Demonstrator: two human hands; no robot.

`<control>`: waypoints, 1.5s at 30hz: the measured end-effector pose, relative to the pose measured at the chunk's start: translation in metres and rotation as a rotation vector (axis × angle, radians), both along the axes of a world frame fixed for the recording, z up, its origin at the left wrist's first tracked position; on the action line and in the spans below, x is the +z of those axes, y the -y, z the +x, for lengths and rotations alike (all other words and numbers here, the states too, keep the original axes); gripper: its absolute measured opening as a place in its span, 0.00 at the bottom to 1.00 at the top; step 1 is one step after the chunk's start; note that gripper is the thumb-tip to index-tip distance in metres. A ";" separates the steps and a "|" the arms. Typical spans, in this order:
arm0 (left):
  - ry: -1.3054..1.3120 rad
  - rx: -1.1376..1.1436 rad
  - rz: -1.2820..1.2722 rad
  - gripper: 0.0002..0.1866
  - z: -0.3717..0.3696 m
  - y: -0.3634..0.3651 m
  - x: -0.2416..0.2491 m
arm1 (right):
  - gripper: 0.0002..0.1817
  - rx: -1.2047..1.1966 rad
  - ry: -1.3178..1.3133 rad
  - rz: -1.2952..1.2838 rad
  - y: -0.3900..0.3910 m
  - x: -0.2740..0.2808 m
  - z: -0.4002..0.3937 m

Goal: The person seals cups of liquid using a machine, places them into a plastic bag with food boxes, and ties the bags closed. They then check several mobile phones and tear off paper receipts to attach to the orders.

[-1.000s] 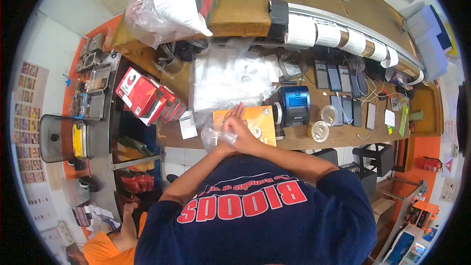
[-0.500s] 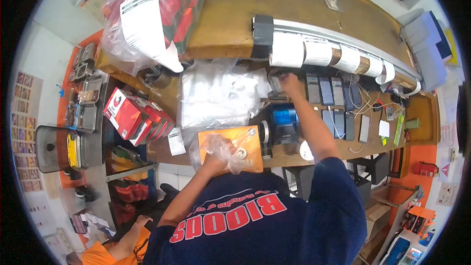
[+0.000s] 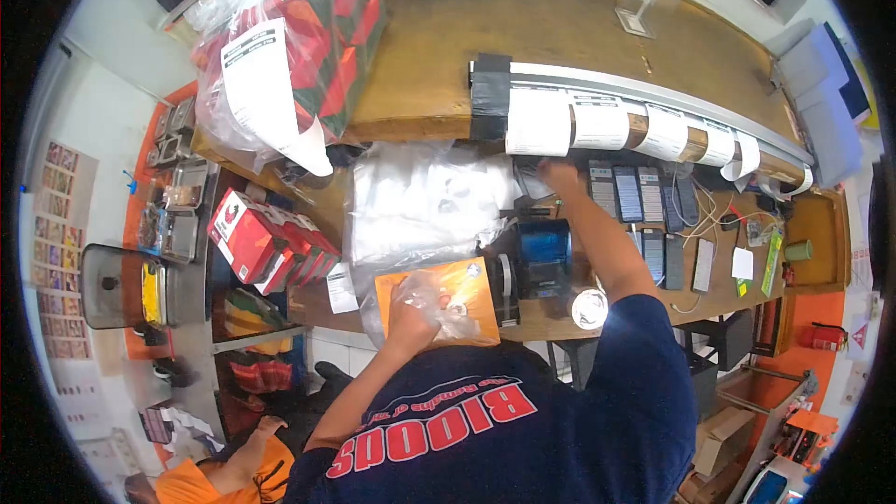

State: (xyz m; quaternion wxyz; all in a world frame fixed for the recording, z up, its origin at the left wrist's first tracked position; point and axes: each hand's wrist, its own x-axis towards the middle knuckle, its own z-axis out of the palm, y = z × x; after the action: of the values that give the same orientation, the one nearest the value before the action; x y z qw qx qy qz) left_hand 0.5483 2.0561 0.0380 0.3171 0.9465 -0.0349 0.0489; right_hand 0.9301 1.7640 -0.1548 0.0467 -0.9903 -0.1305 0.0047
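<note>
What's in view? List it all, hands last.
Counter: one, brown, centre
Shelf: one, brown, behind counter
Orange box: one, orange, counter's near edge
Loose plastic: one, clear, over box
Plastic stack: one, clear, behind box
Cartons: several, red and white, counter's left
Bagged bundle: one, red and green, shelf's left
Slips: several, white, shelf's front edge
Device: one, blue-black, right of box
Phones: several, mostly dark, counter's right
Cup: one, green, far right
Extinguisher: one, red, far right
Co-worker: one, orange top, lower left
Left hand: one, bare, on loose plastic
Right hand: one, bare, beyond device
</note>
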 end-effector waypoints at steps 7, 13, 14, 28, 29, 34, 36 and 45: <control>0.097 0.031 0.143 0.21 -0.016 -0.010 -0.007 | 0.08 -0.271 -0.399 1.171 -0.004 0.128 -0.065; -0.309 0.085 0.171 0.16 -0.010 -0.008 0.025 | 0.10 -0.273 -0.533 2.063 -0.018 0.224 -0.160; -0.307 0.073 0.168 0.16 -0.007 -0.011 0.027 | 0.10 -0.234 -0.565 2.203 -0.018 0.234 -0.171; -0.570 -0.094 -0.471 0.14 -0.001 -0.051 0.034 | 0.09 -0.200 -0.678 1.330 -0.128 0.187 -0.321; -0.576 -0.055 -0.655 0.10 -0.006 -0.051 0.034 | 0.09 -0.202 -0.689 1.331 -0.149 0.169 -0.331; -0.464 -0.106 -0.858 0.07 -0.017 -0.056 0.009 | 0.09 0.196 -0.074 1.080 -0.185 0.161 -0.348; -0.448 -0.112 -0.836 0.07 -0.016 -0.058 0.010 | 0.06 0.229 -0.114 1.045 -0.180 0.173 -0.345; -0.571 0.155 -1.081 0.14 -0.014 -0.055 0.010 | 0.33 0.443 -0.420 0.963 -0.152 0.187 -0.373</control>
State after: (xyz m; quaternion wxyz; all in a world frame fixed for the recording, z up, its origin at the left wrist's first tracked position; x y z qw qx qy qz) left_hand 0.5343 2.1109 0.0482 0.7444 0.6273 0.1498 -0.1728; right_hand 0.5576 1.9157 0.0322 0.5156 -0.7842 -0.3104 0.1513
